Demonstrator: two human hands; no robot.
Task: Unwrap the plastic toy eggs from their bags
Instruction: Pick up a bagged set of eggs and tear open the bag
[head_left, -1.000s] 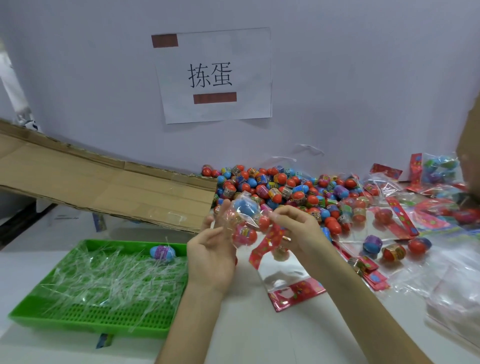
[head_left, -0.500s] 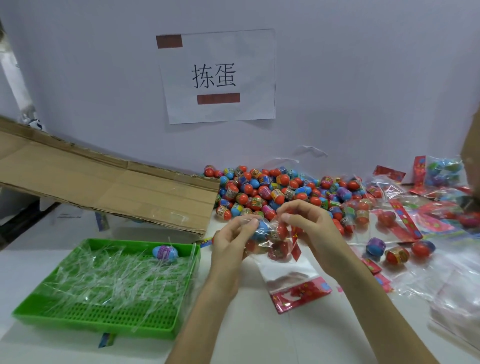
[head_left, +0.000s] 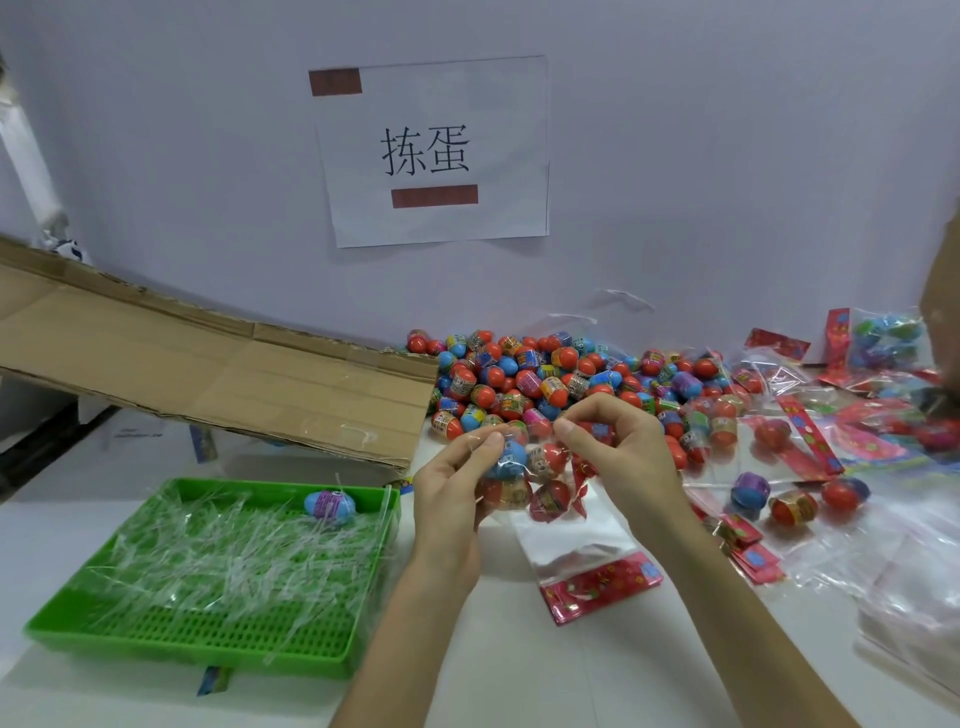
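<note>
Both hands hold one clear plastic bag of toy eggs (head_left: 530, 480) above the white table. Red eggs and a blue egg show through its film. My left hand (head_left: 449, 491) pinches the bag's left side between thumb and fingers. My right hand (head_left: 618, 449) pinches its upper right side. Behind the hands lies a big pile of loose red and blue eggs (head_left: 530, 374). An empty bag with a red header (head_left: 587, 566) lies flat on the table just below the held bag.
A green tray (head_left: 130, 634) of clear plastic strips sits at front left, with one blue-purple egg (head_left: 330, 504) on it. A flattened cardboard sheet (head_left: 218, 374) leans behind the tray. Bags, red headers and three loose eggs (head_left: 795, 504) cover the table at right.
The hands and bag have come closer together and sunk a little toward the table. The red header strip that hung down from the bag one second ago no longer hangs below the hands.
</note>
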